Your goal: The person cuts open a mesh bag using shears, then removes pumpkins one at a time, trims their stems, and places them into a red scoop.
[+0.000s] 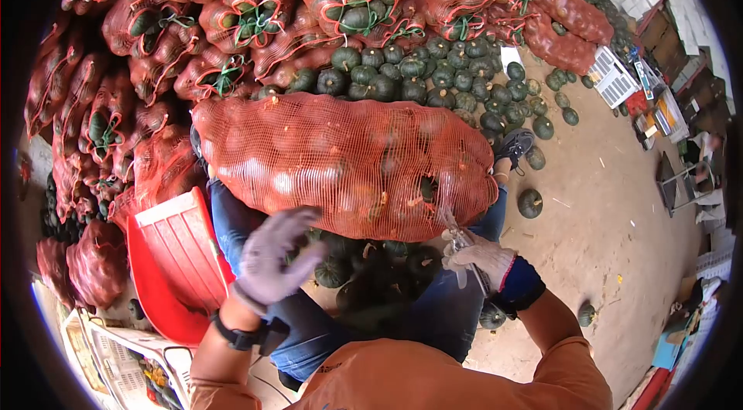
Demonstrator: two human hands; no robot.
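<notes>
A long red mesh sack (333,158) full of round produce lies across in front of my knees. My left hand (279,255), in a pale glove, is just below the sack's lower left part, fingers spread and holding nothing. My right hand (478,259), also gloved, is closed around a metal tool (464,244), which looks like scissors or shears, near the sack's lower right edge. The tool's exact shape is partly hidden by the fingers. Dark green squashes (333,272) lie on the floor between my legs.
Filled red mesh sacks (255,15) tied with green string are stacked behind and at the left. Loose green squashes (457,73) lie beyond the sack. A red plastic scoop-shaped container (166,255) stands by my left leg. Crates (614,77) are at the right.
</notes>
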